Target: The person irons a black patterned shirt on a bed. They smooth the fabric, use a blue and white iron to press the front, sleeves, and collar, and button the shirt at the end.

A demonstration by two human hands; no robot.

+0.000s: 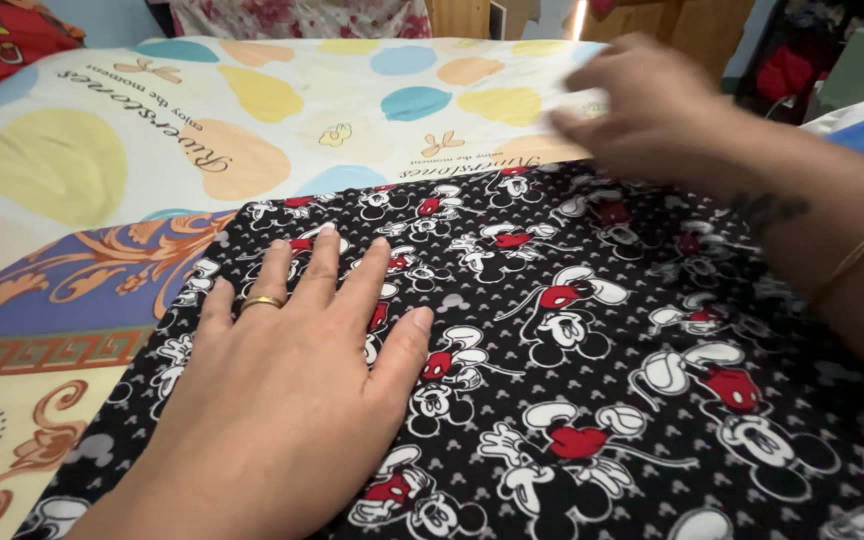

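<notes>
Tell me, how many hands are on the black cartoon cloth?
2. The left hand lies flat on the black cartoon cloth; the right hand, blurred, is at its far edge.

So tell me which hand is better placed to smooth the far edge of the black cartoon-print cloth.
Right. The right hand is already at the far edge of the black cartoon-print cloth, though blurred. The left hand lies flat on the cloth's near left part, fingers spread, likely pinning it.
</notes>
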